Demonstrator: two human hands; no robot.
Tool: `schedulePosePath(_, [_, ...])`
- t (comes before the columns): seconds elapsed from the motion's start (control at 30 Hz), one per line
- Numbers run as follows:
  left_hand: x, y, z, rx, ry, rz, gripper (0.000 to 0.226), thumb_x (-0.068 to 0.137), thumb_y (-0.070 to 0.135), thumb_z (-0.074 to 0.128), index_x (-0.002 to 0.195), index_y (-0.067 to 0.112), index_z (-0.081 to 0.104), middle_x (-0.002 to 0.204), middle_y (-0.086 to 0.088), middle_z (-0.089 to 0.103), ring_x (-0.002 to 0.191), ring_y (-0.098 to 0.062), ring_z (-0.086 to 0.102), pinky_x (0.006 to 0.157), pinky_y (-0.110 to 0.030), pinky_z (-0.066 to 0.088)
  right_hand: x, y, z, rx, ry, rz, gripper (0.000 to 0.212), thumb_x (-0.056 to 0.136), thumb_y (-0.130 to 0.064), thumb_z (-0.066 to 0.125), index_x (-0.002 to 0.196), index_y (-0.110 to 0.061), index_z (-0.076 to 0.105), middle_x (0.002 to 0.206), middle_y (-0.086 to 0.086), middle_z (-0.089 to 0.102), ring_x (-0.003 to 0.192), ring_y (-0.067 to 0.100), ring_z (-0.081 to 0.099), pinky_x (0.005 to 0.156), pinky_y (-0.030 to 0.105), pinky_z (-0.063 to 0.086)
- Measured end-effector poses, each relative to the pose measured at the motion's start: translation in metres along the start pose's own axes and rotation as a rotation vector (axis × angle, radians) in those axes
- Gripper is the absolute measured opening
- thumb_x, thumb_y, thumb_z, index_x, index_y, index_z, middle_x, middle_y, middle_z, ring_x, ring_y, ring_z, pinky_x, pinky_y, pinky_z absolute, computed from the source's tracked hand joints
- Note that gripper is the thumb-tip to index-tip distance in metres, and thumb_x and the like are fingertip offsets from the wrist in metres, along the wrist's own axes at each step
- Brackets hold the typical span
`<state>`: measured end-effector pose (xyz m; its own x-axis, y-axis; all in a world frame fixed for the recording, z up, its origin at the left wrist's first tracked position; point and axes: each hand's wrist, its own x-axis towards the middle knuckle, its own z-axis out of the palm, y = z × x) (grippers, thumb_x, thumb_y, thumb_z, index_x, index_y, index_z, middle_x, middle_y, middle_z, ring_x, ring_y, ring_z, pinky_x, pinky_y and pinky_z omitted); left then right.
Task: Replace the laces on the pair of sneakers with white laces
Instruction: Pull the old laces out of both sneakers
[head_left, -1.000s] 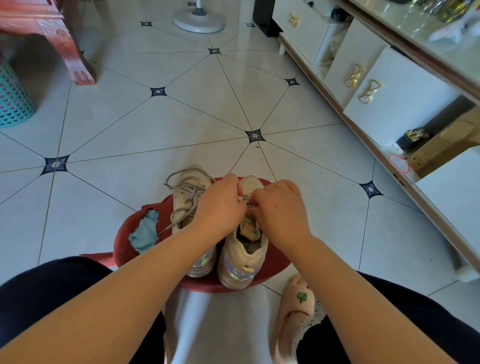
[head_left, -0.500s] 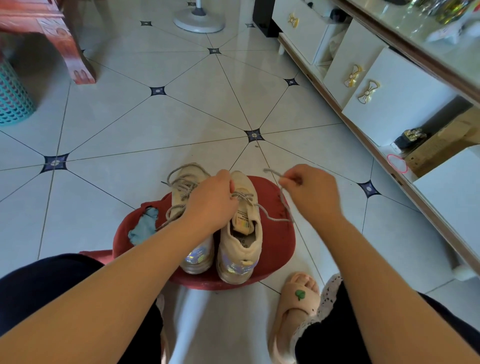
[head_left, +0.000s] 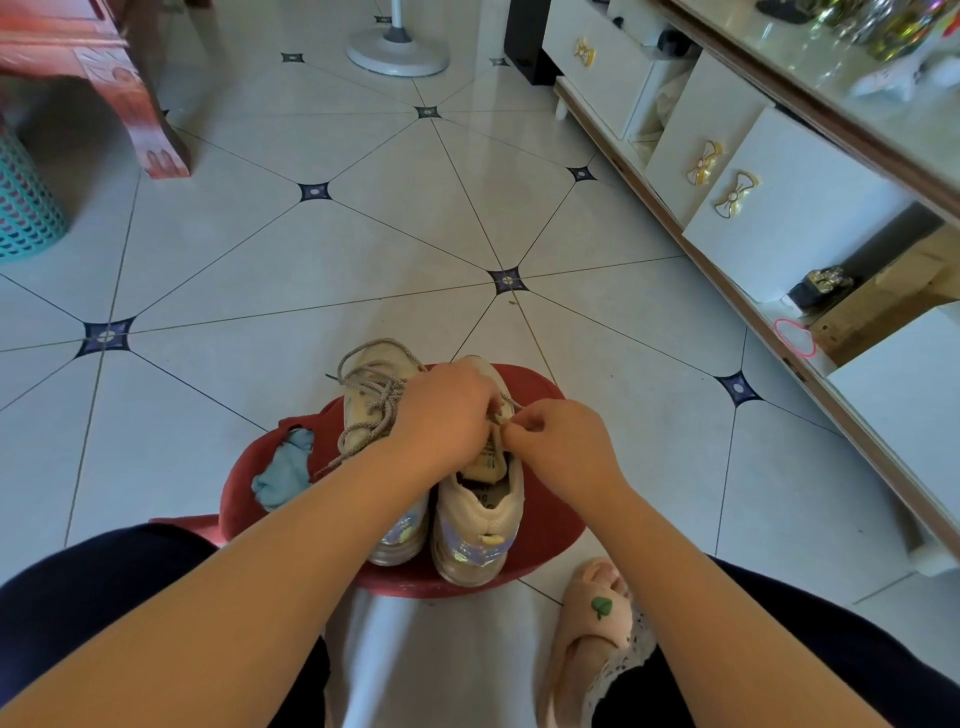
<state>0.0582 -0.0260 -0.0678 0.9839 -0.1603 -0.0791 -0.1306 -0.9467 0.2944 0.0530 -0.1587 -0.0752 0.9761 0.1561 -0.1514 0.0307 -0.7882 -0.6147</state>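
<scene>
- Sneakers (head_left: 396, 535): a beige pair standing side by side, heels toward the person, on a red stool (head_left: 553, 512) on the tiled floor.
- Blue cloth (head_left: 283, 467): crumpled on the left part of the stool seat, just beside the left sneaker (head_left: 363, 415).
- Left sneaker: threaded with grey laces (head_left: 371, 395), which lie loose and looped over its front; neither hand touches it.
- Left hand (head_left: 441, 415): fingers curled down over the front of the right sneaker (head_left: 480, 512); its back hides whether it pinches a lace or only steadies the shoe.
- Right sneaker: tongue and collar exposed; a grey lace strand (head_left: 511, 406) crosses its upper eyelets.
- Right hand (head_left: 563, 441): thumb and forefinger pinch that strand just beside the left hand.
- Slipper (head_left: 592, 618): on the person's foot, on the floor to the right of the stool.
- Progress (judged): early. The removal of the old lace from the right sneaker appears to be in hand; the left sneaker is untouched; no white laces are visible, so both re-lacings remain.
</scene>
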Motion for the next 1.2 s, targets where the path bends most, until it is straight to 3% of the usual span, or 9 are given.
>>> schedulePosePath(0.13, [0.005, 0.002, 0.002, 0.243, 0.057, 0.028, 0.016, 0.086, 0.019, 0.058, 0.101, 0.023, 0.062, 0.101, -0.001, 0.059, 0.096, -0.022, 0.054, 0.071, -0.03, 0.029, 0.001, 0.001, 0.002, 0.034, 0.035, 0.051, 0.019, 0.08, -0.021, 0.058, 0.075, -0.007, 0.07, 0.073, 0.007, 0.067, 0.062, 0.015, 0.053, 0.059, 0.033, 0.045])
schedulePosePath(0.27, [0.005, 0.002, 0.0, 0.205, 0.099, 0.016, 0.011, 0.086, 0.017, 0.054, 0.093, 0.02, 0.062, 0.092, -0.001, 0.061, 0.088, -0.021, 0.056, 0.068, -0.03, 0.031, 0.0, 0.002, 0.0, 0.004, 0.057, 0.071, 0.022, 0.08, -0.023, 0.056, 0.07, -0.007, 0.068, 0.07, 0.008, 0.067, 0.066, 0.021, 0.06, 0.06, 0.033, 0.048])
schedulePosePath(0.47, [-0.003, -0.021, -0.015, -0.414, 0.163, -0.356, 0.022, 0.079, 0.013, 0.058, 0.062, 0.025, 0.053, 0.072, 0.009, 0.056, 0.077, -0.014, 0.055, 0.06, -0.025, 0.038, 0.003, 0.009, -0.011, -0.056, 0.047, 0.13, 0.025, 0.076, -0.022, 0.056, 0.071, 0.0, 0.068, 0.072, 0.016, 0.068, 0.057, 0.018, 0.05, 0.06, 0.035, 0.049])
schedulePosePath(0.53, [-0.006, -0.031, -0.021, -0.49, 0.175, -0.361, 0.026, 0.079, 0.011, 0.061, 0.061, 0.028, 0.052, 0.07, 0.013, 0.054, 0.076, -0.01, 0.054, 0.064, -0.022, 0.037, 0.002, 0.01, -0.015, -0.024, 0.052, 0.125, 0.023, 0.077, -0.021, 0.056, 0.07, -0.004, 0.068, 0.069, 0.012, 0.067, 0.057, 0.017, 0.051, 0.059, 0.032, 0.047])
schedulePosePath(0.67, [-0.008, -0.024, -0.022, -0.237, 0.057, -0.168, 0.007, 0.081, 0.024, 0.065, 0.079, 0.025, 0.058, 0.082, 0.008, 0.055, 0.088, -0.018, 0.056, 0.071, -0.027, 0.039, -0.005, 0.0, -0.013, -0.006, 0.049, -0.019, 0.02, 0.081, -0.023, 0.057, 0.068, -0.012, 0.068, 0.068, 0.0, 0.065, 0.063, 0.014, 0.058, 0.057, 0.025, 0.045])
schedulePosePath(0.73, [-0.005, -0.016, -0.019, -0.105, 0.096, -0.092, 0.021, 0.08, 0.035, 0.065, 0.098, 0.023, 0.061, 0.097, 0.003, 0.057, 0.096, -0.02, 0.053, 0.078, -0.031, 0.035, -0.006, -0.003, -0.011, -0.031, 0.058, -0.072, 0.021, 0.081, -0.023, 0.057, 0.068, -0.011, 0.067, 0.066, 0.001, 0.063, 0.058, 0.013, 0.054, 0.052, 0.023, 0.04])
schedulePosePath(0.9, [0.003, 0.001, -0.012, 0.118, 0.089, 0.111, 0.017, 0.083, 0.034, 0.058, 0.097, 0.024, 0.061, 0.099, 0.006, 0.058, 0.102, -0.018, 0.048, 0.082, -0.031, 0.026, -0.007, -0.005, -0.01, -0.107, 0.069, -0.12, 0.021, 0.082, -0.024, 0.056, 0.069, -0.013, 0.068, 0.063, 0.001, 0.062, 0.057, 0.014, 0.053, 0.053, 0.026, 0.04])
schedulePosePath(1.07, [0.001, 0.005, -0.016, 0.216, 0.154, 0.107, 0.01, 0.086, 0.021, 0.052, 0.082, 0.025, 0.06, 0.082, 0.005, 0.06, 0.092, -0.019, 0.053, 0.079, -0.031, 0.025, -0.005, 0.002, -0.012, -0.043, 0.079, -0.001, 0.021, 0.079, -0.024, 0.058, 0.066, -0.01, 0.068, 0.065, 0.002, 0.064, 0.062, 0.018, 0.058, 0.06, 0.033, 0.048])
schedulePosePath(1.2, [-0.006, -0.03, -0.042, -0.045, 0.274, -0.136, 0.008, 0.084, 0.022, 0.059, 0.081, 0.024, 0.066, 0.085, 0.002, 0.067, 0.093, -0.021, 0.056, 0.074, -0.03, 0.03, -0.002, 0.012, -0.024, -0.018, 0.097, 0.047, 0.02, 0.076, -0.022, 0.059, 0.063, -0.007, 0.065, 0.062, 0.005, 0.062, 0.051, 0.01, 0.046, 0.051, 0.027, 0.04])
